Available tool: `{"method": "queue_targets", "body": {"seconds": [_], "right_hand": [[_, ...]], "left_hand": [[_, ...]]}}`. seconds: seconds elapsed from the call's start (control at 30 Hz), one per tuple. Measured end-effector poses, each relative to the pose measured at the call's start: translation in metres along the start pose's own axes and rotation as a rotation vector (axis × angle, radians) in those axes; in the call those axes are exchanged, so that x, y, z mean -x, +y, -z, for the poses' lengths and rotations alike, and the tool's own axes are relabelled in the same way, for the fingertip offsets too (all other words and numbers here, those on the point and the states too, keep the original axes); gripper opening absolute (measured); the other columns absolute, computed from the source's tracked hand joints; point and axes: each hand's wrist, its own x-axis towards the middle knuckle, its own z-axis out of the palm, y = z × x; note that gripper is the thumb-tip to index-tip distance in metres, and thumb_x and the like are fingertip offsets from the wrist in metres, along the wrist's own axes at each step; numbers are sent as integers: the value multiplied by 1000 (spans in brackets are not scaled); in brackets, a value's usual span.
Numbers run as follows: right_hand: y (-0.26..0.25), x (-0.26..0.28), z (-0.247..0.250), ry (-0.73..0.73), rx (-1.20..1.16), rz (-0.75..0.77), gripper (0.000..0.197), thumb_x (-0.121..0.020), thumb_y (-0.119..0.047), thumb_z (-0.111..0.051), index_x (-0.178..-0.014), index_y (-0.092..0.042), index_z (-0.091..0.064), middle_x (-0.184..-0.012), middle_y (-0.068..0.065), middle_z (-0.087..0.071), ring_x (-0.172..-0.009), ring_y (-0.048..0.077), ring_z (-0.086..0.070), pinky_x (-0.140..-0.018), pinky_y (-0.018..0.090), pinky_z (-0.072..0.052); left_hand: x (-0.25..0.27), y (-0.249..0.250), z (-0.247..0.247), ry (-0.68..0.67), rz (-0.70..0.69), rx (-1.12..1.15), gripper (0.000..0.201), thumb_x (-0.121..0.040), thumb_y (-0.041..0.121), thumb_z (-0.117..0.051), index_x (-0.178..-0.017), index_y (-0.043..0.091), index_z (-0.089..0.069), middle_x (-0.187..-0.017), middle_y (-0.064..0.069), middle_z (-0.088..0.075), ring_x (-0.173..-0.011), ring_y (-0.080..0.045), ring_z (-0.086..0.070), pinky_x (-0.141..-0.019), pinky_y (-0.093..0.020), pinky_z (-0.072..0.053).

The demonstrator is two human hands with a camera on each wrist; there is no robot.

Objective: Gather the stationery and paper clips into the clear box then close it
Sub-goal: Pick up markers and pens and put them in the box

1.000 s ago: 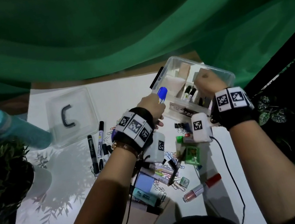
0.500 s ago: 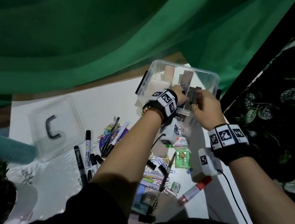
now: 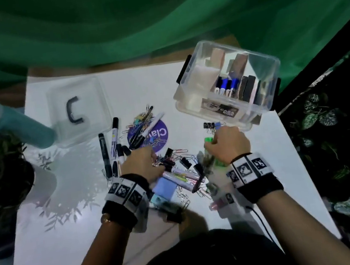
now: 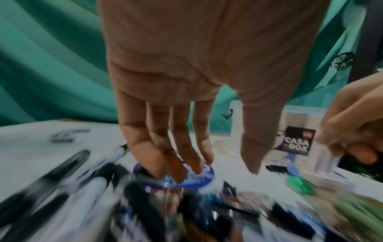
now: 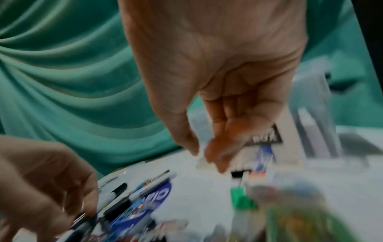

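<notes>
Both of my hands have come back out of the clear box (image 3: 229, 90) at the far right of the bench (image 3: 72, 220) and are down over the pile of loose stationery (image 3: 176, 174) near me, which I read as one drop-off done and the next pick-up starting. My left hand (image 3: 143, 162) has a wide grip, fingers straight, tips touching the round purple sticker (image 3: 157, 133) among scattered paper clips (image 3: 181, 195); my right hand (image 3: 230, 146) hangs over a green item (image 3: 208, 141) with fingers loosely curled, and the blur leaves me unable to tell if it pinches anything. Count: one box, open, with about three blue-capped markers (image 3: 226, 83) standing inside; one lid (image 3: 79, 110) lying far left; some four black-and-white markers (image 3: 111, 148) on the bench; clips too many and too blurred to number.
</notes>
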Motion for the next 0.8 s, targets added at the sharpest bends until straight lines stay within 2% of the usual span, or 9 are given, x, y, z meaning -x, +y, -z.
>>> {"method": "queue_targets", "body": {"seconds": [0.1, 0.17, 0.23, 0.33, 0.43, 0.5, 0.57, 0.67, 0.8], "right_hand": [[-8, 6, -24, -150, 77, -75, 30, -85, -27, -58, -106, -6, -59, -113, 13, -59, -104, 32, -59, -78, 33, -48], [-9, 7, -35, -204, 106, -70, 24, -84, -29, -60, -96, -9, -58, -110, 12, -63, -99, 30, -61, -72, 30, -45], [-10, 9, -42, -243, 99, -81, 26, -80, -32, -65, -85, -10, -52, -103, 12, -66, -86, 28, -61, -65, 27, -43], [-7, 12, -46, -248, 36, -94, 26, -77, -27, -68, -83, -9, -52, -97, 11, -66, -80, 27, -60, -63, 25, -42], [1, 17, -37, -225, -10, -79, 23, -81, -29, -61, -86, -7, -57, -98, 13, -68, -77, 26, -59, -59, 25, -40], [11, 22, -26, -198, 9, -80, 30, -86, -32, -53, -100, -7, -61, -109, 17, -64, -92, 30, -61, -70, 29, -45], [23, 28, -14, -246, 71, 0, 29, -91, -27, -47, -110, -10, -61, -117, 16, -61, -102, 31, -60, -81, 32, -46], [43, 35, -6, -414, 35, 209, 17, -93, -16, -43, -96, -17, -59, -110, 13, -64, -97, 28, -63, -80, 30, -47], [58, 51, -8, -481, 148, 328, 28, -82, -22, -62, -110, -21, -63, -108, 1, -65, -96, 21, -58, -82, 28, -45]], "left_hand": [[19, 2, -27, 38, -172, -75, 36, -73, 30, -73, -102, 18, -55, -106, -2, -58, -102, -23, -55, -82, -37, -51], [24, 12, -39, 41, -349, -201, 33, -76, 26, -70, -104, 19, -54, -110, -1, -55, -107, -22, -48, -84, -37, -50], [24, 21, -50, 10, -444, -373, 38, -75, 25, -70, -108, 18, -54, -117, -2, -52, -112, -23, -44, -89, -38, -47], [18, 26, -62, -41, -438, -563, 51, -78, 20, -69, -123, 14, -46, -130, -6, -45, -123, -28, -38, -99, -44, -41], [13, 31, -68, -13, -447, -677, 49, -82, 16, -64, -126, 13, -44, -134, -9, -45, -128, -30, -36, -103, -47, -34], [12, 35, -70, 18, -465, -716, 43, -85, 15, -59, -126, 14, -46, -133, -10, -48, -127, -31, -38, -103, -48, -33], [10, 38, -71, 20, -489, -734, 38, -89, 19, -56, -126, 14, -46, -134, -10, -49, -128, -31, -39, -104, -48, -32], [10, 41, -71, 16, -527, -756, 41, -90, 22, -57, -128, 14, -44, -134, -8, -50, -127, -30, -40, -104, -47, -32], [10, 43, -62, 12, -544, -765, 43, -88, 16, -58, -129, 12, -44, -135, -8, -49, -128, -29, -39, -102, -43, -35]]}}
